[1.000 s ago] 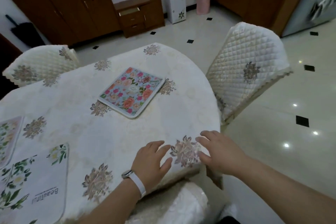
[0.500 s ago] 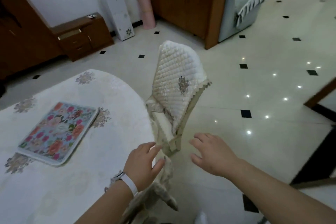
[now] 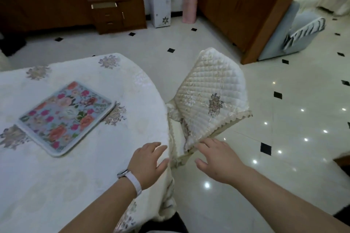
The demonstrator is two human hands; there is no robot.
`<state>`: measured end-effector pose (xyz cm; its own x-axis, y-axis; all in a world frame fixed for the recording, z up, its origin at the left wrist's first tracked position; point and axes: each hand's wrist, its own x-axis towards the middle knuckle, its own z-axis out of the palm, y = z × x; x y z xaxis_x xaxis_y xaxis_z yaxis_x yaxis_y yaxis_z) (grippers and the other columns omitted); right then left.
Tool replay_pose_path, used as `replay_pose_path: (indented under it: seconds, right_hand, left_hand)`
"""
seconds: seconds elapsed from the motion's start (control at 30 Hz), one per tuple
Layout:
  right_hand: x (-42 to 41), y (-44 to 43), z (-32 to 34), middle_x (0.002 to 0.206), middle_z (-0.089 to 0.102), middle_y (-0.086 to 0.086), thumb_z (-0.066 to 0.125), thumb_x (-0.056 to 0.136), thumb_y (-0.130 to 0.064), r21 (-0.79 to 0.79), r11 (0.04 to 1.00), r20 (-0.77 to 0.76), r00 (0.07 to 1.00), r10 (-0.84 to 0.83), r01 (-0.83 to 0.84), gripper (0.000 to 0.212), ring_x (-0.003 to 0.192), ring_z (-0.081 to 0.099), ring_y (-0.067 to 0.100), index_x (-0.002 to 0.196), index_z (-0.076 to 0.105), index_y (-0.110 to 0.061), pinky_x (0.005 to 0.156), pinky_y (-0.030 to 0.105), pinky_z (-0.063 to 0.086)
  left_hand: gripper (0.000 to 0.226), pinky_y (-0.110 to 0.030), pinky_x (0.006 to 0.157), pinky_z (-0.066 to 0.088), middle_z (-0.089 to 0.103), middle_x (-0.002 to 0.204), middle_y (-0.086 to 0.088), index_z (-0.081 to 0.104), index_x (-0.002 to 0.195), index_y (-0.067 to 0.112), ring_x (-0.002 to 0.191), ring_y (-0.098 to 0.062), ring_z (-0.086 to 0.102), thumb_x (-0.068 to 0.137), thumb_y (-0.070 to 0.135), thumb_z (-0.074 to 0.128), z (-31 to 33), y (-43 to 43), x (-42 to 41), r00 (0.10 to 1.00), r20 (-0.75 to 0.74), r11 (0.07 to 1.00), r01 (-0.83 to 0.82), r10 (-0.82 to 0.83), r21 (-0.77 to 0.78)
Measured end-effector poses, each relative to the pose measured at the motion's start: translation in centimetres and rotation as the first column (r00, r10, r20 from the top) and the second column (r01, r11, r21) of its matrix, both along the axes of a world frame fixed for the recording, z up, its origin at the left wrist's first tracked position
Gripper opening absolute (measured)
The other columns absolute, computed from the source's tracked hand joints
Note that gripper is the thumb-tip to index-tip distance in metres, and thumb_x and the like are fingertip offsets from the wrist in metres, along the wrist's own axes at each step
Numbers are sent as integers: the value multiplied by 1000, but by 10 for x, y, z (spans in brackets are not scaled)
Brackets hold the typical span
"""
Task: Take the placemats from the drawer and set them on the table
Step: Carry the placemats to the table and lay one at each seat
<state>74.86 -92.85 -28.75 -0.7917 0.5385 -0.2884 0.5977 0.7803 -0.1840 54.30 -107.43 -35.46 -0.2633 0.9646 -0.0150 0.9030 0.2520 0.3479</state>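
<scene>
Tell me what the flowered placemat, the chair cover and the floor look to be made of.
Flowered placemat: probably a printed fabric or plastic sheet with a pale bound edge; it lies flat, matte. Chair cover: quilted cream cloth, shown by the diamond stitching and scalloped lace trim. Floor: polished tile or stone, glossy, since it reflects bright lights, with small black inset squares.

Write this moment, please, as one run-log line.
left hand: open, at edge of table | right hand: open, beside chair cover | floral placemat: flat on table | cabinet drawer: pulled out
</scene>
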Motion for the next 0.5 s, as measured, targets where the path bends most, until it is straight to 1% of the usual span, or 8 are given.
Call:
replay_pose_path:
  seconds: [0.13,0.2,0.3,0.43,0.5]
  right_hand:
    - [-45,28,-8,134,50,-5,41,93,-50,-5,998,40,997,70,-70,44,120,48,20,129,52,-27,100,37,39]
    - [-68,41,-11,136,49,-5,41,93,-51,-8,996,41,995,92,-92,46,121,48,20,131,51,-28,101,37,39]
    - [-104,58,-17,141,47,-5,42,94,-52,-47,991,36,991,126,-124,50,126,46,19,138,48,-28,103,37,38]
    - [-149,65,-28,141,48,-7,42,95,-53,-105,971,12,976,217,-214,53,123,49,18,141,46,-28,99,34,41]
    - [-172,71,-33,143,46,-8,40,97,-52,-126,953,5,960,280,-277,53,125,47,17,143,45,-27,100,32,41]
  left_hand:
    - [55,-44,88,51,65,125,-6,63,124,21,112,-29,61,87,54,39,-13,7,-38,994,48,994,-92,95,-56]
    - [56,-44,91,50,63,127,-5,62,126,23,115,-27,59,87,55,37,-13,8,-56,989,38,987,-142,145,-76]
    - [57,-43,90,50,64,126,-4,62,126,23,114,-27,60,87,56,37,-10,4,-87,974,13,970,-223,225,-101]
    - [65,-43,95,47,60,132,-5,59,131,22,120,-26,56,86,58,30,-3,-10,-120,931,13,924,-360,364,-129]
    - [67,-43,97,46,58,135,-5,57,133,22,122,-26,54,85,59,28,-3,-17,-132,900,5,889,-429,435,-157]
